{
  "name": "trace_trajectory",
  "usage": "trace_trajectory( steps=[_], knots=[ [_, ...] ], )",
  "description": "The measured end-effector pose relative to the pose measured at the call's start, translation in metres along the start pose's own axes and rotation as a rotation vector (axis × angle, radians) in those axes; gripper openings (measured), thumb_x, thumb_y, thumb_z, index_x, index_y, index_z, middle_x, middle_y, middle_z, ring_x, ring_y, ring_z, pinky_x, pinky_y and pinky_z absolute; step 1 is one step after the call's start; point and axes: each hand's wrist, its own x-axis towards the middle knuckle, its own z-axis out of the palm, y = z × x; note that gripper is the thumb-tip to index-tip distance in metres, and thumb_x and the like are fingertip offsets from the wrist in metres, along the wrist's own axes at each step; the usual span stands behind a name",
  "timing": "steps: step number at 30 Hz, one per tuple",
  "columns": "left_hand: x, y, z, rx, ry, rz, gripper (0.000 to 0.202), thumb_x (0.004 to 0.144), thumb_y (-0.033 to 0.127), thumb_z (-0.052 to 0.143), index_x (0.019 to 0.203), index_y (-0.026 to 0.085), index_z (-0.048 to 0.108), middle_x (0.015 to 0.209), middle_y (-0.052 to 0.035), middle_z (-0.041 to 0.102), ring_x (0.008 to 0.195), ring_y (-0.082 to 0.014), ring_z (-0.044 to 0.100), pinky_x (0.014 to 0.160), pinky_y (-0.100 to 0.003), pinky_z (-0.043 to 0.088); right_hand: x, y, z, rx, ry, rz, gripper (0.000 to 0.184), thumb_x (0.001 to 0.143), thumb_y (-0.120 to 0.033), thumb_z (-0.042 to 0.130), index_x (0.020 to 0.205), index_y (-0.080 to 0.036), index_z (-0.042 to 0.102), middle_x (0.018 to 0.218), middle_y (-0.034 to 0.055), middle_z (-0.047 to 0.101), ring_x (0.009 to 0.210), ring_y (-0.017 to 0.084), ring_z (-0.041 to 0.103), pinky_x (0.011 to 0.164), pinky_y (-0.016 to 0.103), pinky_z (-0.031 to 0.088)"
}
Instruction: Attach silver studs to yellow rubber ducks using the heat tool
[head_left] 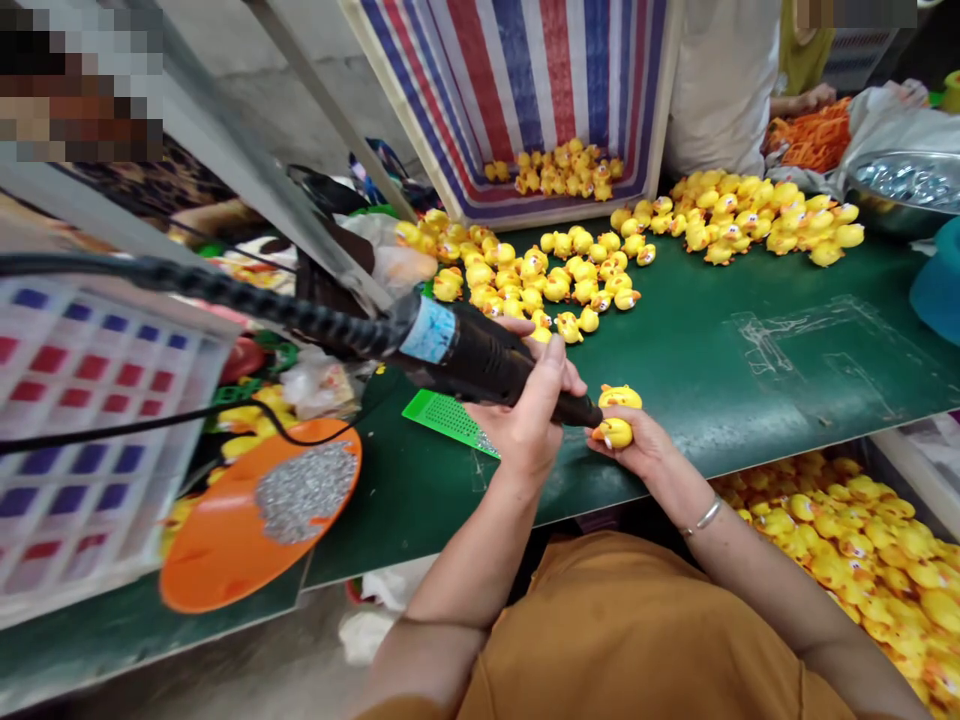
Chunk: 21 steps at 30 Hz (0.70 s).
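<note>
Green bench [697, 350], duck [615, 432] inside left grip [637, 450]

Black corded tool [469, 365] pointing right and slanting down, its tip resting just against a yellow rubber duck [613, 433], second yellow duck [620, 397] sitting touching it on the far side.

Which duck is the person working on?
On the green work table, find the person's left hand at its front edge. The yellow toy duck pinched in it is the one. Unlike the loose heaps, it is held, a black corded tool tip against it.
</note>
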Motion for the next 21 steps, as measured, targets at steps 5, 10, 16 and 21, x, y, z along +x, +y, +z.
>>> trace_trajectory(
  steps=[5,10,16,21],
  knots=[
    [-0.008,-0.004,-0.005,-0.005,0.019,-0.025,0.028,0.076,0.03,0.08,0.092,0.024,0.058,0.054,0.0092,0.05,0.042,-0.0086,0.054,0.044,-0.024,0.046,-0.004,0.002,0.004,0.03,0.066,0.069,0.023,0.063,-0.009,0.071,0.078,-0.02,0.057,0.062,-0.0004,0.068,0.053,0.015,0.067,0.053,0.028,0.059],
    [-0.008,-0.002,-0.003,0.03,0.02,-0.022,0.031,0.075,0.033,0.081,0.092,0.023,0.057,0.055,0.0089,0.051,0.041,-0.0089,0.054,0.044,-0.025,0.046,-0.007,-0.001,0.007,0.021,0.093,0.046,0.025,0.063,-0.009,0.071,0.082,-0.021,0.059,0.062,-0.0017,0.069,0.051,0.015,0.066,0.052,0.028,0.059],
    [-0.012,-0.004,-0.001,0.048,-0.022,-0.05,0.032,0.074,0.035,0.081,0.092,0.024,0.057,0.055,0.0097,0.053,0.042,-0.0098,0.055,0.045,-0.026,0.048,-0.011,-0.004,0.015,-0.016,0.148,0.013,0.021,0.062,-0.01,0.073,0.077,-0.017,0.061,0.059,-0.0006,0.067,0.047,0.014,0.062,0.05,0.028,0.058],
    [-0.016,-0.01,0.0,0.112,-0.04,-0.084,0.032,0.076,0.039,0.079,0.093,0.023,0.056,0.056,0.0078,0.057,0.043,-0.0108,0.058,0.048,-0.027,0.05,-0.013,-0.007,0.021,0.009,0.08,-0.072,0.033,0.053,-0.007,0.078,0.083,-0.018,0.066,0.065,-0.0016,0.07,0.053,0.014,0.063,0.053,0.028,0.057]
  ],
)
